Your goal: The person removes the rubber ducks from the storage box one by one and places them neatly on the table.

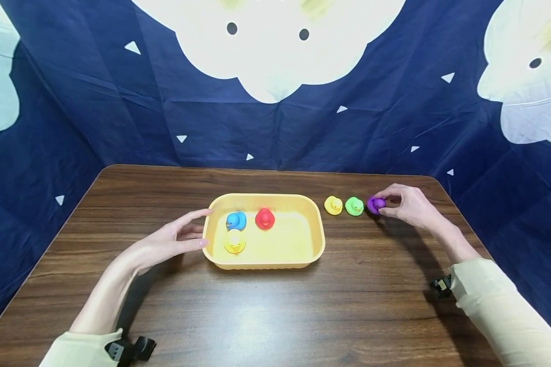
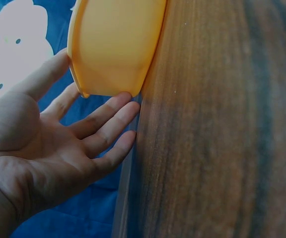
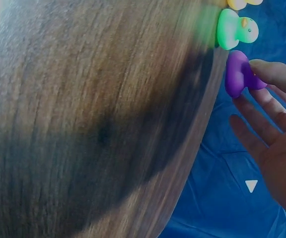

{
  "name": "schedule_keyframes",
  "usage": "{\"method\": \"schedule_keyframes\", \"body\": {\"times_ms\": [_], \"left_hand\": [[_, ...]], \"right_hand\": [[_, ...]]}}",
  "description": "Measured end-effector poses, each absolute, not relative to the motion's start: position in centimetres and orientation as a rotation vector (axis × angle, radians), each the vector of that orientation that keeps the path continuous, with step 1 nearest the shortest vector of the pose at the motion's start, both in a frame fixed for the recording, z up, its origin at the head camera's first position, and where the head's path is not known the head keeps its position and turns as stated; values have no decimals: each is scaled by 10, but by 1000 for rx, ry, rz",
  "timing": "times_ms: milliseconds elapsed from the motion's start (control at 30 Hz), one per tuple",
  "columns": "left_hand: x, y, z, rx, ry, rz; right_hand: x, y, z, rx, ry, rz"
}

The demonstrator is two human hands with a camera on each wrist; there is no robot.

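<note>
A yellow tray (image 1: 319, 239) sits mid-table with a blue duck (image 1: 236, 220), a red duck (image 1: 265, 218) and a yellow duck (image 1: 234, 241) inside. My left hand (image 1: 197, 229) is open, its straight fingers against the tray's left end; the left wrist view shows the fingers (image 2: 108, 119) touching the tray's wall (image 2: 115, 44). Right of the tray stand another yellow duck (image 1: 333, 205), a green duck (image 1: 354, 206) and a purple duck (image 1: 375, 204) in a row. My right hand (image 1: 385, 203) pinches the purple duck (image 3: 238, 73), which stands on the table beside the green duck (image 3: 232, 29).
The brown wooden table (image 1: 275, 311) is bare in front of the tray. A dark blue cloth with white shapes (image 1: 275, 127) hangs behind and around it. The table's right edge runs close past the purple duck.
</note>
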State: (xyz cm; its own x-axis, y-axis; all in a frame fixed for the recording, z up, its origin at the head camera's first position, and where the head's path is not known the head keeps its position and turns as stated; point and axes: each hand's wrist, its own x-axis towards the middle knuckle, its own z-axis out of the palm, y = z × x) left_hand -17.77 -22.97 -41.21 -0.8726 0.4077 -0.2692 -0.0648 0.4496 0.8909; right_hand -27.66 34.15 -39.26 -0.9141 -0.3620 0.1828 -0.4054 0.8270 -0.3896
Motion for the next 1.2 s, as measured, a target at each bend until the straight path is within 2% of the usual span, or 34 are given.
{"method": "schedule_keyframes", "body": {"times_ms": [1200], "left_hand": [[-175, -228, -410, 288, 2263, 1404]], "right_hand": [[-286, 346, -405, 602, -2992, 680]]}}
